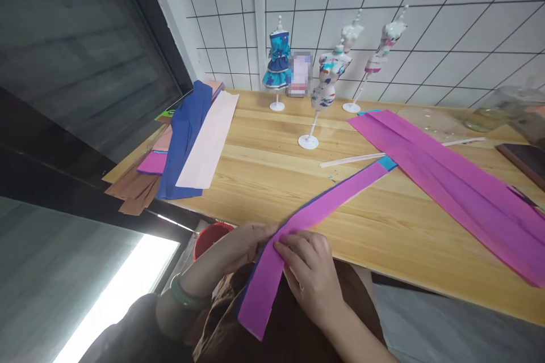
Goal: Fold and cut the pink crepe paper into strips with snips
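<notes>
A long magenta strip (pixel 323 207), with a dark blue layer showing along its edge, runs from the tabletop down over the front edge to my lap. My left hand (pixel 244 244) pinches its left edge, thumb and fingers partly hidden behind it. On the opposite side, my right hand (pixel 313 272) has its bent fingertips pressed on the strip's face. The loose lower end hangs over my brown clothing. At its far end the strip is light blue, where it meets a wide folded magenta sheet (pixel 447 187).
Small white dress forms stand at the back; one wears a blue ruffled dress (pixel 279 59), and a nearer form (pixel 326 91) is paint-splashed. Folded blue sheets (pixel 185 136) and a pale pink piece (pixel 208 142) lie left. A red bucket (pixel 208 238) sits below the table edge.
</notes>
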A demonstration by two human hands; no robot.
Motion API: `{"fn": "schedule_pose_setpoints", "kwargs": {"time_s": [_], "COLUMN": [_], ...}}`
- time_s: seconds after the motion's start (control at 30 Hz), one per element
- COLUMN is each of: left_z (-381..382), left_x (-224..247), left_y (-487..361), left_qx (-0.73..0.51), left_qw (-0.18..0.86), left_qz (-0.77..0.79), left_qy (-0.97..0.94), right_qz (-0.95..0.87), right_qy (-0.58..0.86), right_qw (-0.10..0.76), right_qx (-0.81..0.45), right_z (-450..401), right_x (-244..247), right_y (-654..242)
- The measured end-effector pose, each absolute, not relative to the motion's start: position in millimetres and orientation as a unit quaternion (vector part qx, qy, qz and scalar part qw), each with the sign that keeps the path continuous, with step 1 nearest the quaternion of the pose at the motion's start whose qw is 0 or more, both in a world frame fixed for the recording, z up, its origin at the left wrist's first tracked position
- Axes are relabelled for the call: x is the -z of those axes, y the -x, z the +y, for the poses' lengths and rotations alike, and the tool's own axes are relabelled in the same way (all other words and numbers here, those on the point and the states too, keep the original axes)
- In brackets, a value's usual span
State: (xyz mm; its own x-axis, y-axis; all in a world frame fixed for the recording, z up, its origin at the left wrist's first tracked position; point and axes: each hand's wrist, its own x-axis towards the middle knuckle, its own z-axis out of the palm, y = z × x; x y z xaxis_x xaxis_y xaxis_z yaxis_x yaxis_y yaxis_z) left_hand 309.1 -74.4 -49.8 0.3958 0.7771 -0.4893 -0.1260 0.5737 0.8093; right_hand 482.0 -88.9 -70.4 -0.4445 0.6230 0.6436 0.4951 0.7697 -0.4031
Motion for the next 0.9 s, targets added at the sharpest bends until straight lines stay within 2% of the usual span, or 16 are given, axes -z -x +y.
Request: {"fn": "schedule_pose_setpoints", "kwargs": {"time_s": [0.13, 0.6, 0.77, 0.9], "left_z": [-71, -68, -67, -69], "left_x": [45, 46, 50, 53], "left_y": [-319, -351, -361, -365], "left_qx": [-0.256, -0.208, -0.194, -0.185], "left_qw": [0.806, 0.820, 0.825, 0.839], "left_qz": [0.439, 0.398, 0.398, 0.386], "left_qy": [-0.303, -0.355, -0.352, -0.335], "right_qz": [-0.842, -0.865, -0.826, -0.719], "right_qy": [0.350, 0.351, 0.357, 0.406], "right_qw": [0.406, 0.355, 0.406, 0.442], "right_qx": [-0.061, -0.059, -0.156, -0.350], "right_z": [-99, -127, -133, -137], "right_x": [68, 62, 60, 63], "right_y": [-489, -511, -512, -517]}}
